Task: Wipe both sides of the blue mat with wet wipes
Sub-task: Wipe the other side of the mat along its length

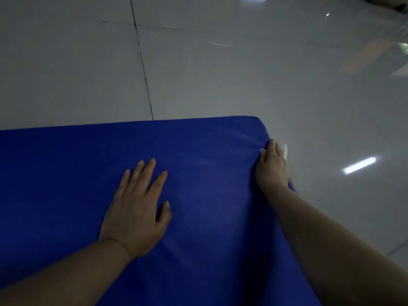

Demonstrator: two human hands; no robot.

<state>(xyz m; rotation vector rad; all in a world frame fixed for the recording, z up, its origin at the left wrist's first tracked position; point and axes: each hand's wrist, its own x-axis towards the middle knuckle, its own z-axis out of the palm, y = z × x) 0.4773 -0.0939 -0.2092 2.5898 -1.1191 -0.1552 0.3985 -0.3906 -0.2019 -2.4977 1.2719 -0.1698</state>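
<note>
The blue mat [198, 151] lies flat on the floor and fills the lower left of the view, its far right corner rounded. My left hand [136, 208] rests palm down on the mat's top, fingers spread and straight. At the mat's right edge, my right hand [272, 164] presses a white wet wipe [284, 150] against the side of the mat. Only small bits of the wipe show past the fingers. The fingers on the far side of that hand are hidden.
A glossy grey tiled floor [220, 74] surrounds the mat, with a dark grout line [141, 60] running toward the mat's far edge. Ceiling lights reflect on the tiles at right [359, 165]. Blurred objects sit at the far top right.
</note>
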